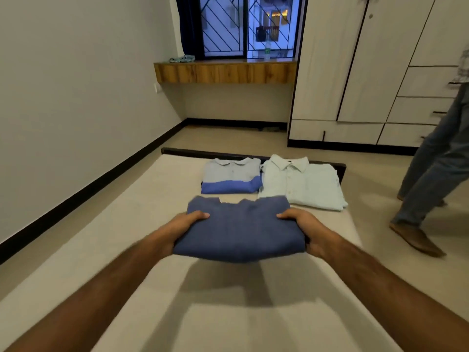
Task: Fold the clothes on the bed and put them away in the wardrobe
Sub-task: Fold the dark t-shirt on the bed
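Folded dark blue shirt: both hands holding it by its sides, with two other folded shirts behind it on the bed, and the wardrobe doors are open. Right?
Not quite. The head view shows the white wardrobe doors closed. The rest holds: left hand and right hand hold the folded dark blue shirt by its sides.

Both my arms are out ahead, each hand clamped on one side of the folded blue shirt (239,229).

My left hand (186,226) grips the shirt's left edge, thumb lying flat across the top of the cloth and pointing inward, the other fingers tucked out of sight beneath. My right hand (302,229) mirrors it on the right edge, thumb on top pointing inward, fingers hidden below. Both forearms are bare and run in from the lower corners of my view, converging toward the shirt, elbows nearly straight. The wrists sit level with each other, palms turned inward to face one another. The near forearms are slightly blurred.
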`<state>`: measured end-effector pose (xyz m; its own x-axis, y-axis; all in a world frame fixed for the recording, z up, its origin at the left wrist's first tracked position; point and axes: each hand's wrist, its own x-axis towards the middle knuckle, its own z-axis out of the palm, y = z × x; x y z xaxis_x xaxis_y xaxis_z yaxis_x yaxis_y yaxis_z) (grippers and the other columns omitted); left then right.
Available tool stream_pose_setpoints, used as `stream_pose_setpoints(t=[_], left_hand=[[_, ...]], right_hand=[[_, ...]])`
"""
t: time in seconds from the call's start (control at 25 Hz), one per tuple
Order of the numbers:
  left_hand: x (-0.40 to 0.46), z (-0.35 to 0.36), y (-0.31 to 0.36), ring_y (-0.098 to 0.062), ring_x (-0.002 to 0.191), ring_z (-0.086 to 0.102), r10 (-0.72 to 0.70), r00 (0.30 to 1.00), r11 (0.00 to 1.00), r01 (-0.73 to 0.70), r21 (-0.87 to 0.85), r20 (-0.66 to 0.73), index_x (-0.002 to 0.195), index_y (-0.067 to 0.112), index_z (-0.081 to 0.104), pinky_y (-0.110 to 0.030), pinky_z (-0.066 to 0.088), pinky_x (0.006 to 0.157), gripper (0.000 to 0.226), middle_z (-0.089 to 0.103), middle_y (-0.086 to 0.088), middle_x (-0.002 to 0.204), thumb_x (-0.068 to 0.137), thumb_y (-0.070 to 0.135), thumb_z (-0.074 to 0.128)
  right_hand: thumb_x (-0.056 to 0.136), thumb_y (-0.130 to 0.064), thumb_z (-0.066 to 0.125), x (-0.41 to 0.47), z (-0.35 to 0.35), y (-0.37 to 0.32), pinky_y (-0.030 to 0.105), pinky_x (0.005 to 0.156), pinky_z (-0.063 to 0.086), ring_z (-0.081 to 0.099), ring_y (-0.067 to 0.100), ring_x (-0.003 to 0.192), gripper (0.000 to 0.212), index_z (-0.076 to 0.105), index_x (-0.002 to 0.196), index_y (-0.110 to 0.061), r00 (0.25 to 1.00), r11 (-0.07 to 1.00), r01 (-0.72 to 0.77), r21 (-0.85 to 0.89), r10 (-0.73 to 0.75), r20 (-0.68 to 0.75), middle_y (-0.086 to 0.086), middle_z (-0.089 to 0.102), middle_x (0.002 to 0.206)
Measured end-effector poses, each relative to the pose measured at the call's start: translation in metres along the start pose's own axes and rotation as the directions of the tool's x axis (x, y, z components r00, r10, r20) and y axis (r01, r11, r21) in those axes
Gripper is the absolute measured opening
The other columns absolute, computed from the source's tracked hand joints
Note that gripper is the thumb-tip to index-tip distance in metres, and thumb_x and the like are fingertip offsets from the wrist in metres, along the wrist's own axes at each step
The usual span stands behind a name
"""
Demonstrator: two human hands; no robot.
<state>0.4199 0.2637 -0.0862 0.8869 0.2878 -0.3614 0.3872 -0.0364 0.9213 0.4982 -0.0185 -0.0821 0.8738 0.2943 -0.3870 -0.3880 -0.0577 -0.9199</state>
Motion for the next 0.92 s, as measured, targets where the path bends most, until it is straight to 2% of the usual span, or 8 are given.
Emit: stream_pose_setpoints(t=[0.08, 0.28, 0.4, 0.48, 0.6, 0.68, 0.8, 0.92], left_hand=[[0.065, -0.011, 0.052, -0.008, 0.076, 0.070, 0.107, 0.994, 0.994, -0.107, 0.000, -0.029, 0.102, 0.018, 0.065, -0.022, 0.051, 0.060, 0.021, 0.075, 0.007, 0.085, 0.091, 0.035, 0.068], [0.227, -0.039, 0.132, -0.025, 0.099, 0.070, 0.214, 0.972, 0.959, -0.227, -0.167, -0.092, 0.121, 0.012, 0.064, -0.037, 0.059, 0.070, 0.054, 0.072, -0.006, 0.114, 0.079, 0.043, 0.079], [0.307, -0.028, 0.070, -0.032, 0.087, 0.069, 0.144, 0.979, 0.975, -0.166, -0.149, -0.147, 0.120, 0.004, 0.061, -0.042, 0.059, 0.048, 0.043, 0.070, -0.012, 0.111, 0.092, 0.036, 0.069], [0.340, -0.018, 0.009, -0.032, 0.083, 0.070, 0.133, 0.961, 0.975, -0.171, -0.143, -0.244, 0.108, 0.005, 0.066, -0.050, 0.061, 0.056, 0.041, 0.072, -0.012, 0.105, 0.089, 0.041, 0.072], [0.369, -0.016, -0.030, -0.023, 0.085, 0.073, 0.211, 0.901, 0.938, -0.295, -0.181, -0.378, 0.097, 0.011, 0.070, -0.042, 0.061, 0.068, 0.037, 0.075, -0.006, 0.097, 0.084, 0.045, 0.076], [0.374, -0.016, -0.031, -0.017, 0.086, 0.071, 0.230, 0.886, 0.922, -0.331, -0.203, -0.402, 0.102, 0.009, 0.069, -0.031, 0.057, 0.065, 0.037, 0.074, -0.005, 0.100, 0.088, 0.043, 0.071], [0.349, -0.012, -0.032, -0.012, 0.102, 0.065, 0.290, 0.863, 0.899, -0.393, -0.191, -0.414, 0.126, 0.007, 0.058, -0.024, 0.052, 0.083, 0.041, 0.067, -0.009, 0.124, 0.097, 0.035, 0.062], [0.291, -0.011, -0.051, 0.005, 0.112, 0.056, 0.374, 0.901, 0.925, -0.379, 0.020, -0.219, 0.147, 0.016, 0.033, -0.022, 0.048, 0.095, 0.057, 0.052, 0.009, 0.134, 0.099, 0.029, 0.061]], right_hand=[[0.091, -0.012, 0.059, 0.062, 0.003, -0.057, 0.033, 0.073, 0.054, 0.070, 0.023, 0.086, 0.018, 0.068, 0.105, -0.007, 0.996, 0.996, 0.084, 0.006, -0.084, -0.002, 0.008, 0.077, 0.092], [0.093, -0.023, 0.064, 0.234, 0.015, -0.153, 0.040, 0.083, 0.059, 0.070, 0.026, 0.096, 0.023, 0.065, 0.112, -0.010, 0.975, 0.976, 0.214, 0.045, -0.211, -0.065, 0.009, 0.074, 0.107], [0.097, -0.030, 0.063, 0.318, 0.024, -0.080, 0.044, 0.064, 0.062, 0.069, 0.032, 0.098, 0.038, 0.054, 0.126, -0.008, 0.977, 0.987, 0.136, -0.089, -0.148, -0.151, 0.013, 0.065, 0.124], [0.098, -0.036, 0.060, 0.335, 0.032, -0.006, 0.039, 0.058, 0.060, 0.071, 0.025, 0.083, 0.036, 0.050, 0.127, -0.016, 0.913, 0.941, 0.250, -0.230, -0.308, -0.268, 0.008, 0.064, 0.123], [0.099, -0.046, 0.056, 0.336, 0.037, 0.039, 0.030, 0.078, 0.056, 0.066, 0.009, 0.094, 0.039, 0.045, 0.134, -0.034, 0.714, 0.755, 0.462, -0.464, -0.627, -0.310, -0.010, 0.065, 0.118], [0.100, -0.048, 0.053, 0.337, 0.041, 0.041, 0.025, 0.088, 0.051, 0.061, 0.006, 0.108, 0.047, 0.037, 0.143, -0.037, 0.698, 0.724, 0.512, -0.462, -0.664, -0.267, -0.011, 0.062, 0.127], [0.100, -0.051, 0.050, 0.324, 0.044, 0.042, 0.036, 0.101, 0.050, 0.056, 0.014, 0.125, 0.058, 0.025, 0.151, -0.038, 0.695, 0.715, 0.522, -0.464, -0.672, -0.255, -0.004, 0.053, 0.144], [0.102, -0.044, 0.052, 0.300, 0.046, 0.052, 0.043, 0.110, 0.045, 0.049, 0.011, 0.130, 0.066, 0.016, 0.156, -0.032, 0.742, 0.741, 0.519, -0.425, -0.638, -0.206, -0.005, 0.040, 0.154]])
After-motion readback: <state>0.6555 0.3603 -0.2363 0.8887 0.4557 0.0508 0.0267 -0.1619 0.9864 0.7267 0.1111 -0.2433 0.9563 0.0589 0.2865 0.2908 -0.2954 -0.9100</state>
